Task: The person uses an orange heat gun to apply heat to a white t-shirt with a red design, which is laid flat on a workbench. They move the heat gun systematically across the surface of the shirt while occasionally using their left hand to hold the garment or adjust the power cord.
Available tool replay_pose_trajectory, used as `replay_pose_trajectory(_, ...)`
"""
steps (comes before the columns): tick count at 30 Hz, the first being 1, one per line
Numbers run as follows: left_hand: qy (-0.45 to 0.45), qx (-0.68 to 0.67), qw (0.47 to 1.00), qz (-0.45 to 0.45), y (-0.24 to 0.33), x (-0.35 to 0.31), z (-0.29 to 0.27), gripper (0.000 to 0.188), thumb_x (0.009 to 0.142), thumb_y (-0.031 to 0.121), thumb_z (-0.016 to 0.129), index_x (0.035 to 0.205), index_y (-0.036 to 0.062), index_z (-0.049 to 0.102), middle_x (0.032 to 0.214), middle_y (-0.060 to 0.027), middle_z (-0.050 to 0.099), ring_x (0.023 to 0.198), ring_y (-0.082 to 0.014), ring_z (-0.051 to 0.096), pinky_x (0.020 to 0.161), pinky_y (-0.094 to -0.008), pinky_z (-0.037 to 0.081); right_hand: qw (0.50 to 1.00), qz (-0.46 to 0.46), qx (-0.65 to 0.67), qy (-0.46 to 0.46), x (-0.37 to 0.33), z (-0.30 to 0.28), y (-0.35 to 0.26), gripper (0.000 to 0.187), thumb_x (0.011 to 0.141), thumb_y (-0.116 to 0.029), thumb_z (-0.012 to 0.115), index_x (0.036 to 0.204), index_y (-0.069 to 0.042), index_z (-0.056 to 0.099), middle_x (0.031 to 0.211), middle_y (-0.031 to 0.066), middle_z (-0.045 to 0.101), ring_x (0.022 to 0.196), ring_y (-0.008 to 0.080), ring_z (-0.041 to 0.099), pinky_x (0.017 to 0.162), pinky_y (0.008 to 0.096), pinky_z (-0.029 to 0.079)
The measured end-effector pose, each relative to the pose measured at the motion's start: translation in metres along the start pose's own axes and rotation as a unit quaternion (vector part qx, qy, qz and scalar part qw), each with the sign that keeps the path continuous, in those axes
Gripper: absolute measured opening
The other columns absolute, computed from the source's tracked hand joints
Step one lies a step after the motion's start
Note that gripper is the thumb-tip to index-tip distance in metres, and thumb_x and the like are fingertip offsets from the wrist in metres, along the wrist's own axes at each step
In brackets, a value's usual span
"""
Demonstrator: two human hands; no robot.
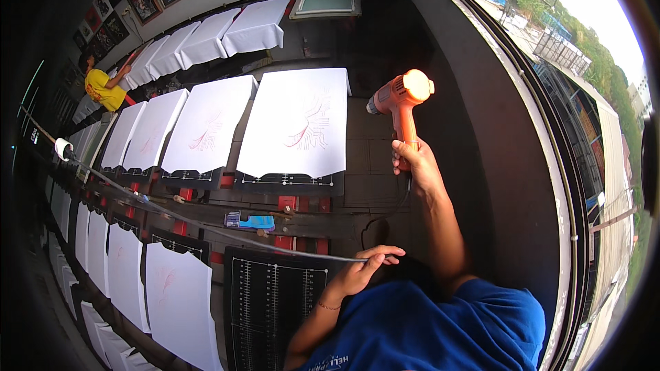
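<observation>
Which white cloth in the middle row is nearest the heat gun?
The rightmost white cloth in the middle row, just left of the orange heat gun in the right hand. The row's other cloths lie farther left.

The right hand (419,165) covered part of the handle of the orange heat gun (405,99). The fingers of the left hand (364,275) hid part of the grey cable (206,225). The lower edge cut off the blue shirt (426,326) and the black board (275,302). The leftmost white shirts (81,237) dimmed toward the dark rim. The distant worker (103,91) was too small for details.
</observation>
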State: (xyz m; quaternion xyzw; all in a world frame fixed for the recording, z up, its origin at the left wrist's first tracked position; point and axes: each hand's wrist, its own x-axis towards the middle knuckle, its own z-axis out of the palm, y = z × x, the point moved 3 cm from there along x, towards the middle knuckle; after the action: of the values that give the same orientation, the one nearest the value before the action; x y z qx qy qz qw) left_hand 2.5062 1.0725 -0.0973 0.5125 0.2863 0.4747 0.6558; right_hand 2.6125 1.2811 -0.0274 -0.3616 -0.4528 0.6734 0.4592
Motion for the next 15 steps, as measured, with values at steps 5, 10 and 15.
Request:
replay_pose_trajectory(5,0.022,-0.011,0.999,0.047,-0.002,0.109,-0.073,0.043,0.106,0.03,0.031,0.128,0.0009,0.054,0.129,-0.0128,0.057,0.107,-0.0208,0.059,0.097,-0.0345,0.045,0.997,0.005,-0.06,-0.05,0.156,0.0,0.006,0.025,0.088,-0.025,0.068,0.091,-0.008,0.051,0.069,-0.0008,0.052,0.058,0.0081,0.053,0.052,0.0234,0.045)
replay_pose_trajectory(10,0.073,-0.045,0.996,0.035,-0.002,0.211,-0.144,0.049,0.105,0.035,0.031,0.129,-0.0016,0.052,0.135,-0.0183,0.053,0.114,-0.0257,0.057,0.101,-0.0395,0.043,0.985,0.05,-0.114,-0.117,0.306,0.014,-0.004,0.025,0.089,-0.028,0.066,0.09,-0.007,0.052,0.069,-0.0006,0.052,0.058,0.0081,0.053,0.052,0.0234,0.045)
replay_pose_trajectory(15,0.127,-0.034,0.989,0.063,0.006,0.306,-0.215,0.047,0.105,0.033,0.029,0.132,0.0,0.049,0.138,-0.0171,0.049,0.115,-0.0246,0.055,0.101,-0.0388,0.043,0.964,0.068,-0.184,-0.182,0.445,0.027,0.001,0.026,0.091,-0.03,0.064,0.086,-0.006,0.054,0.068,0.0003,0.054,0.057,0.0083,0.053,0.051,0.0232,0.045)
